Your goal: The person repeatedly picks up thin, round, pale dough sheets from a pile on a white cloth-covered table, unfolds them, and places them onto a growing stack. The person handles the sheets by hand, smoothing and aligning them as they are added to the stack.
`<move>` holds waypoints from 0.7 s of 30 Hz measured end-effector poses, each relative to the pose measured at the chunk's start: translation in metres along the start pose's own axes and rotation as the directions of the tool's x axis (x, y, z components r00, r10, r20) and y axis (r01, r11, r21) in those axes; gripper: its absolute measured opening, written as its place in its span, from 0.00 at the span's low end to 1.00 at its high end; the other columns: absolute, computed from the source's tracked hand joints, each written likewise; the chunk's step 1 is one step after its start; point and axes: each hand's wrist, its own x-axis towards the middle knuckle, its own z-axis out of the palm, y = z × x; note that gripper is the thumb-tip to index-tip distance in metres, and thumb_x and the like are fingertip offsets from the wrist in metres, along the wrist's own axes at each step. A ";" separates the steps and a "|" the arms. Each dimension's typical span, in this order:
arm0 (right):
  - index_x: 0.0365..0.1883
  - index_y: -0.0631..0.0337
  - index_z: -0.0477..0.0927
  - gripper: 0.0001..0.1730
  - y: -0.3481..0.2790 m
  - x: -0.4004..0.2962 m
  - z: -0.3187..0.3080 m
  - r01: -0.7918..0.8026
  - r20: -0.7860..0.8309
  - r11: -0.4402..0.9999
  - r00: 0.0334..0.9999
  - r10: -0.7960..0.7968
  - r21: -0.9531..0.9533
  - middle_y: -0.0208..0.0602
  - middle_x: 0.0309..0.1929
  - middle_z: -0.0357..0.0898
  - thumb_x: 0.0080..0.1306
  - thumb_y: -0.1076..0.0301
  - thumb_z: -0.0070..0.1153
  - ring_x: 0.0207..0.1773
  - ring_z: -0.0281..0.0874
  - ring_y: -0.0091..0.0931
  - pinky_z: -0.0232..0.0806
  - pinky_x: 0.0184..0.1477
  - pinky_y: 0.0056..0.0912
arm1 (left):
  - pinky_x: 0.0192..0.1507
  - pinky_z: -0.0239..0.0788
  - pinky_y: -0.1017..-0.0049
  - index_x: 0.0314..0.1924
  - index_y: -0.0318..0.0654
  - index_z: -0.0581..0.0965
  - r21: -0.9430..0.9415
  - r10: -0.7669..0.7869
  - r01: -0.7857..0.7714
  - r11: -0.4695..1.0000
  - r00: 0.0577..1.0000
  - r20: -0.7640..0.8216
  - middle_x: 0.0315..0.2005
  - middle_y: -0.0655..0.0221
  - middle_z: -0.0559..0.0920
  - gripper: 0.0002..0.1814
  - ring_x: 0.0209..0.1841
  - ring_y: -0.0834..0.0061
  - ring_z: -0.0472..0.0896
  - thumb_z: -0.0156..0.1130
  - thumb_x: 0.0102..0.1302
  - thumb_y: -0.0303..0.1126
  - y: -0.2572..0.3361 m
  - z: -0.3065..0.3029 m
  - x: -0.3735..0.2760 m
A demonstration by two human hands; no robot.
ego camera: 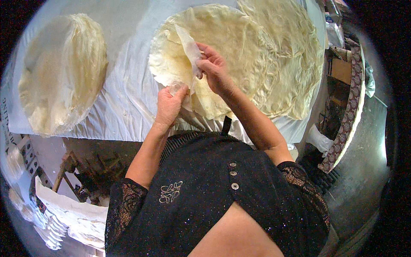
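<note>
A thin, translucent whitish sheet (190,45) stands up in a fold above a pile of large, round, cream-coloured thin sheets (231,57). My right hand (213,67) pinches this raised fold between thumb and fingers. Lower and to the left, my left hand (170,104) grips a thin, see-through edge (175,87) at the near left rim of the pile, thumb on top. Whether both hands hold the same sheet I cannot tell. The pile's surface is wrinkled, with overlapping layers and ragged rims. The exact material is not clear.
A separate oval-looking stack of similar sheets (64,74) lies left on the white table covering (128,74). More wrinkled sheets (289,38) overlap the pile at the far right. Beyond the right edge stands a shelf-like piece with brown patterned trim (348,106). White layered material (74,218) is at lower left.
</note>
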 end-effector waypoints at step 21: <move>0.58 0.66 0.68 0.30 -0.025 0.001 -0.001 0.002 0.038 0.988 0.999 -0.008 0.156 0.30 0.39 0.76 0.53 0.70 0.49 0.32 0.71 0.18 0.62 0.27 0.19 | 0.42 0.72 0.76 0.44 0.35 0.77 -0.262 -0.110 0.103 0.959 0.994 -0.009 0.37 0.68 0.82 0.14 0.39 0.76 0.80 0.63 0.61 0.33 0.024 -0.008 0.006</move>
